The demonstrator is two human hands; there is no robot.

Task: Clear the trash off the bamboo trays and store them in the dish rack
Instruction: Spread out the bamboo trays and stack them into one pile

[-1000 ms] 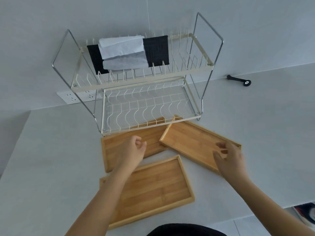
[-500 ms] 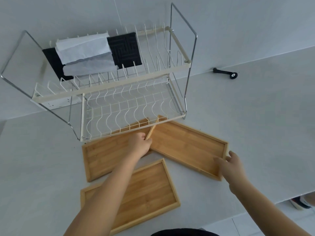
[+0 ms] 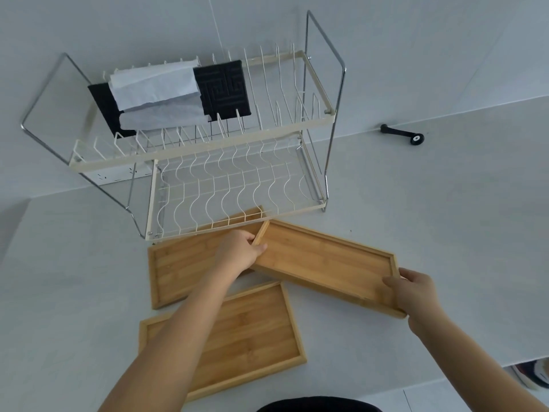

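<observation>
You held the right-hand bamboo tray at centre frame by both short ends: your left hand clasped its left rim, your right hand its right. No writing was legible.

Left hand and forearm cover part of the back tray and the near tray. Back tray's far edge sits behind the dish rack wires. Right hand hides the lifted tray's near corner. Wall socket is partly screened by the rack frame. Dark shape is cut off at the bottom edge; the item at the right edge is unidentifiable.
</observation>
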